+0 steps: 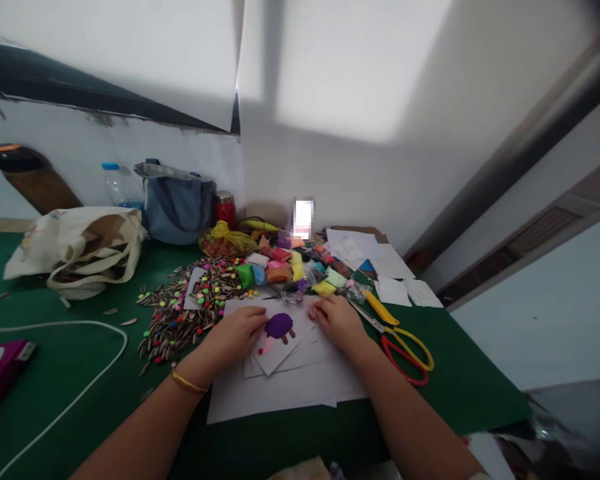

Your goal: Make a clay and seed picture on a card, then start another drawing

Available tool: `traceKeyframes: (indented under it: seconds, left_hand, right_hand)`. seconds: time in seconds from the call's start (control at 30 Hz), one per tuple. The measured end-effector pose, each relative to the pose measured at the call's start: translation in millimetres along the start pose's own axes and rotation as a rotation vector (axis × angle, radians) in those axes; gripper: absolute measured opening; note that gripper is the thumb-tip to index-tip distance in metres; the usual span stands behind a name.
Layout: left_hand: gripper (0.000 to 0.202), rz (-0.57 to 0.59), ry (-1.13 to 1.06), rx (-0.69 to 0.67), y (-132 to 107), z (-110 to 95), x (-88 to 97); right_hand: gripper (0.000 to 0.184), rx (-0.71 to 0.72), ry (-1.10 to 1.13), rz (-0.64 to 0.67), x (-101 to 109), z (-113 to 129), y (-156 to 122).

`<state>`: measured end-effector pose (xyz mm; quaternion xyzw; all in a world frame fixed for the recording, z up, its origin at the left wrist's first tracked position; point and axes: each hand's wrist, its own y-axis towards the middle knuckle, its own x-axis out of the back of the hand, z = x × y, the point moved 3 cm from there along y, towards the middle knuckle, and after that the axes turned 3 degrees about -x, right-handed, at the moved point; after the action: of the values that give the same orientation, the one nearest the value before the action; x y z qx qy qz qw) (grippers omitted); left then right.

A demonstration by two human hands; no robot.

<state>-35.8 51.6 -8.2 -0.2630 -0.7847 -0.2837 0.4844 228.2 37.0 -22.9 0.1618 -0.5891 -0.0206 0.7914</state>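
A purple clay shape (279, 325) with small pink and brown bits under it lies on a white card (280, 353), on top of a stack of white paper sheets (280, 393). My left hand (237, 337) rests on the card just left of the shape, fingers curled and touching its edge. My right hand (337, 320) lies on the paper to the right of the shape, fingers bent down against the sheet. A gold bangle (186, 381) sits on my left wrist. Whether either hand pinches a bit of clay is hidden.
Sunflower seeds with coloured beads (180, 313) lie left of the paper. Packets of coloured clay (290, 267) are piled behind it. Scissors (400, 340) with red and yellow handles lie at right. A cloth bag (80, 250), blue bag (177, 207), bottle (120, 185), white cable (80, 387) and green tabletop (55, 360) surround them.
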Motion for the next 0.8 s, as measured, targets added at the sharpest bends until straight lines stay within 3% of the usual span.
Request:
traceKeyframes:
  seconds: [0.2,0.33,0.47,0.6,0.7,0.8]
  left_hand:
    - [0.032,0.07,0.002,0.001,3,6,-5.7]
    - [0.034,0.072,0.021,-0.007,4,4,-0.8]
    - [0.033,0.075,-0.006,0.01,4,2,3.9]
    - [0.033,0.084,-0.007,0.03,5,2,5.1]
    - [0.034,0.091,-0.016,0.024,6,2,4.5]
    - [0.033,0.105,-0.033,0.008,5,2,3.2]
  right_hand:
    - [0.035,0.031,0.071,0.054,-24,23,13]
    - [0.047,0.079,0.192,0.063,-19,23,23]
    - [0.04,0.047,0.252,-0.04,20,-8,22]
    - [0.035,-0.187,0.117,-0.06,53,-59,17]
    - [0.036,-0.152,0.03,0.078,53,-72,13]
    - [0.041,-0.016,-0.015,0.147,47,-60,9]
